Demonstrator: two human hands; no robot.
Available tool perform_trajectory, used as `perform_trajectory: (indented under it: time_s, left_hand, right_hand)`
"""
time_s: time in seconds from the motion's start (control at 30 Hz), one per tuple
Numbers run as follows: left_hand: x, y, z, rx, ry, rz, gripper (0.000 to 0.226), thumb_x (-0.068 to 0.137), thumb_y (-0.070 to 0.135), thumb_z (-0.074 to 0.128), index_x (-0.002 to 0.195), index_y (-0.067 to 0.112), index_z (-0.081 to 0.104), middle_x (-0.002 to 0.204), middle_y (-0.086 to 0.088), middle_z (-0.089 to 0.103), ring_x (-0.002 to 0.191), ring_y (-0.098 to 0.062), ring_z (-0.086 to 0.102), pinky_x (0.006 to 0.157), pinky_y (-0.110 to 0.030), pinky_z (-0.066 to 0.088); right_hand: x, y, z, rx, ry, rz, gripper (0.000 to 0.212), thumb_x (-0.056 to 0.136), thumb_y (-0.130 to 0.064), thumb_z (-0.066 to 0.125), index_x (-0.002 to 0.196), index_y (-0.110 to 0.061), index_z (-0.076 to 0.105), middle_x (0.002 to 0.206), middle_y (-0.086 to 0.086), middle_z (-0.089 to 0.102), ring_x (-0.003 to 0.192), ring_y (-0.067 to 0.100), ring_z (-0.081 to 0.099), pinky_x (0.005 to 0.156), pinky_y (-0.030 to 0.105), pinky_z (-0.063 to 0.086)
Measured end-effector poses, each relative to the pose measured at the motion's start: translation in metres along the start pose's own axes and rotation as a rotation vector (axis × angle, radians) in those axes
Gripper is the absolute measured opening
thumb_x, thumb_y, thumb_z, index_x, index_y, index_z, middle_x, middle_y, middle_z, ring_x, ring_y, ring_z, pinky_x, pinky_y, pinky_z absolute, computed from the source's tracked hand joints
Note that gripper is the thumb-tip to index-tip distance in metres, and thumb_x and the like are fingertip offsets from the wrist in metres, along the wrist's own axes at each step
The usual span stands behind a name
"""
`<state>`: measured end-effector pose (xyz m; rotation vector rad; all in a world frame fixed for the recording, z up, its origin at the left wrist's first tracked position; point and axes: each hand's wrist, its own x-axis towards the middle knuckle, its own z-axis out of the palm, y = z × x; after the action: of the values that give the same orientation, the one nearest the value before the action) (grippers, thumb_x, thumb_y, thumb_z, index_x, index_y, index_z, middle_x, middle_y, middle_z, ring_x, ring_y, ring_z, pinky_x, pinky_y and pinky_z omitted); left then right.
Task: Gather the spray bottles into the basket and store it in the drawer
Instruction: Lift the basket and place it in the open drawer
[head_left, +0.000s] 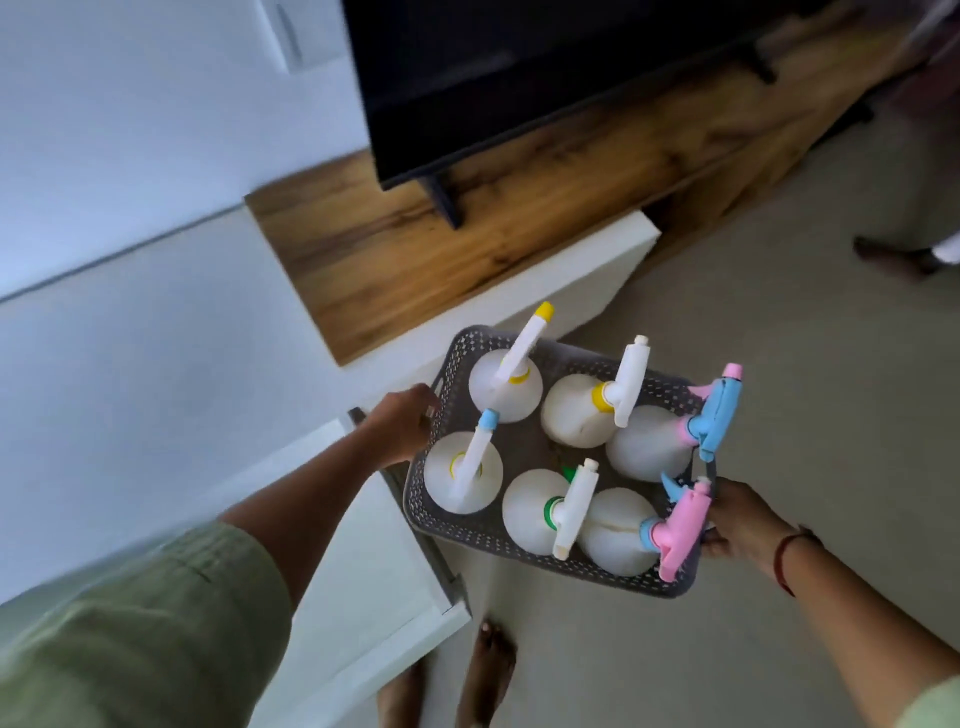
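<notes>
1. Grey basket (470, 525) held in air over floor, beside open white drawer (374, 571); long axis ran lower-left to upper-right.
2. Six spray bottles (575, 423) upright inside, two rows of three, nozzles mostly aimed up-right.
3. Left hand (402, 426) clamped on left rim, fingertips hidden; right hand (743, 519) curled round right rim, fingers partly hidden.
4. TV (519, 78) cropped; frame motion-blurred.
</notes>
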<state>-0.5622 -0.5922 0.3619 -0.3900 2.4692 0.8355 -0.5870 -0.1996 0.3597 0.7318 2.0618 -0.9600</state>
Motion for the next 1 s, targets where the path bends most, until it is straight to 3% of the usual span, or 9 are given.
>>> perform_trajectory:
  time_s: [0.1,0.2,0.4,0.5,0.6,0.7,0.83,1.0]
  left_hand:
    - [-0.044,-0.027,-0.017,-0.143,-0.002,-0.037,0.021,0.088,0.012,0.052,0.108,0.013,0.06,0.102,-0.01,0.065,0.09,-0.027,0.066,0.069,-0.026,0.049]
    - [-0.079,-0.058,-0.029,-0.302,-0.017,-0.135,0.021,0.087,0.01,0.052,0.105,0.019,0.058,0.099,-0.006,0.062,0.091,-0.03,0.069,0.074,-0.036,0.059]
    - [-0.144,-0.127,-0.041,-0.5,0.088,-0.322,0.025,0.086,0.003,0.044,0.099,0.023,0.052,0.1,-0.015,0.065,0.083,-0.035,0.072,0.069,-0.042,0.062]
    - [-0.172,-0.165,-0.041,-0.564,0.125,-0.399,0.027,0.086,0.0,0.042,0.098,0.022,0.052,0.1,-0.018,0.065,0.078,-0.034,0.07,0.063,-0.038,0.061]
    - [-0.198,-0.207,-0.039,-0.621,0.172,-0.461,0.028,0.086,-0.004,0.039,0.099,0.017,0.053,0.092,-0.018,0.061,0.07,-0.029,0.062,0.058,-0.035,0.056]
    - [-0.224,-0.243,-0.035,-0.624,0.226,-0.518,0.027,0.085,-0.003,0.041,0.104,0.009,0.056,0.083,-0.015,0.06,0.065,-0.029,0.061,0.059,-0.038,0.059]
    - [-0.259,-0.284,-0.027,-0.6,0.249,-0.565,0.026,0.086,0.001,0.045,0.106,0.01,0.058,0.094,-0.021,0.067,0.091,-0.036,0.067,0.08,-0.049,0.058]
    - [-0.287,-0.335,-0.015,-0.609,0.23,-0.609,0.025,0.089,0.003,0.042,0.106,0.015,0.056,0.088,-0.011,0.064,0.092,-0.036,0.066,0.082,-0.048,0.058]
  right_hand:
    - [-0.023,-0.025,0.009,-0.081,-0.055,-0.021,0.018,0.095,-0.011,0.047,0.088,-0.015,0.063,0.088,0.012,0.068,0.076,0.029,0.068,0.05,0.027,0.055]
    - [-0.042,-0.048,0.027,-0.139,-0.115,-0.05,0.02,0.097,-0.012,0.046,0.087,-0.016,0.063,0.091,0.014,0.067,0.077,0.03,0.068,0.049,0.028,0.055]
    - [-0.079,-0.094,0.092,-0.289,-0.237,-0.141,0.015,0.098,-0.007,0.046,0.102,-0.007,0.06,0.097,0.02,0.066,0.087,0.036,0.067,0.064,0.036,0.058]
    - [-0.102,-0.113,0.132,-0.358,-0.283,-0.166,0.016,0.098,-0.008,0.047,0.109,-0.004,0.058,0.106,0.023,0.065,0.102,0.043,0.064,0.078,0.043,0.055]
    - [-0.118,-0.127,0.174,-0.435,-0.326,-0.192,0.018,0.098,-0.013,0.05,0.11,-0.004,0.059,0.108,0.025,0.066,0.101,0.041,0.065,0.08,0.045,0.056]
    - [-0.126,-0.133,0.217,-0.5,-0.346,-0.212,0.019,0.098,-0.015,0.049,0.108,-0.006,0.061,0.105,0.024,0.067,0.098,0.039,0.067,0.077,0.042,0.057]
    - [-0.132,-0.13,0.272,-0.557,-0.341,-0.2,0.011,0.098,-0.013,0.047,0.102,-0.007,0.056,0.086,0.019,0.063,0.076,0.032,0.062,0.067,0.04,0.054]
    - [-0.139,-0.115,0.325,-0.613,-0.369,-0.178,0.01,0.097,-0.015,0.051,0.103,-0.009,0.057,0.08,0.013,0.063,0.068,0.026,0.061,0.056,0.032,0.054]
